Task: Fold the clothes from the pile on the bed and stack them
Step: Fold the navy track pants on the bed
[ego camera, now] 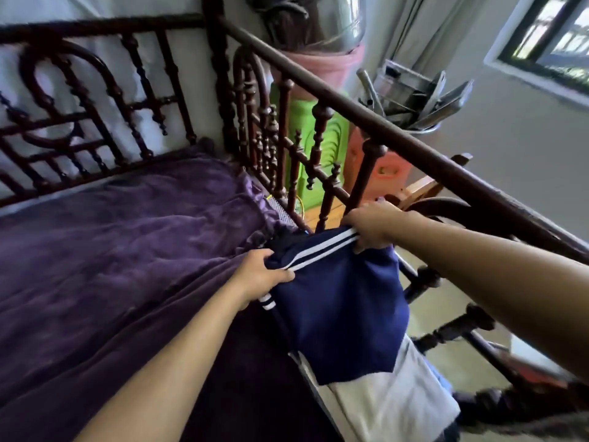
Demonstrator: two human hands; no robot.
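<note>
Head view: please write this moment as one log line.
left hand: grips navy garment; right hand: grips navy garment; garment: held up; below: white cloth

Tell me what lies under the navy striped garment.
A pale cloth shows below the navy striped garment, which the left hand and right hand hold up; a sliver of light blue fabric lies beside it. The rest beneath is covered.

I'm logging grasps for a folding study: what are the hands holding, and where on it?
Both grip the navy garment by its white-striped upper edge: the left hand holds one end, the right hand the other. The rest hangs below.
</note>
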